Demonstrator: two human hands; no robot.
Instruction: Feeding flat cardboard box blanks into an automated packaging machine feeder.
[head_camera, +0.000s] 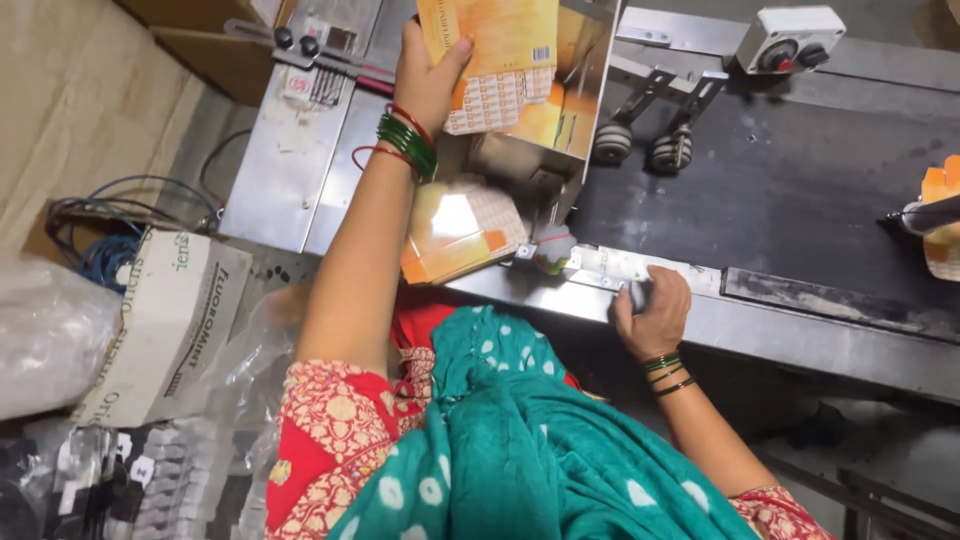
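Observation:
My left hand (428, 82) reaches forward and grips a stack of flat yellow and orange cartons (500, 45), holding them upright in a shiny metal feeder chute (588, 95). Green and red bangles sit on that wrist. A second bundle of the same cartons (458, 232) lies below my forearm, against the machine's near edge. My right hand (655, 312) rests on the steel side rail (800, 335) of the conveyor, fingers curled over a small metal bracket there.
A black conveyor belt (790, 180) runs to the right, with two rubber rollers (645, 147) and a grey switch box (790, 38) behind it. Another orange carton (942, 215) sits at the belt's far right. On the left lie a cardboard box (165, 320), cables (100, 235) and plastic bags (45, 340).

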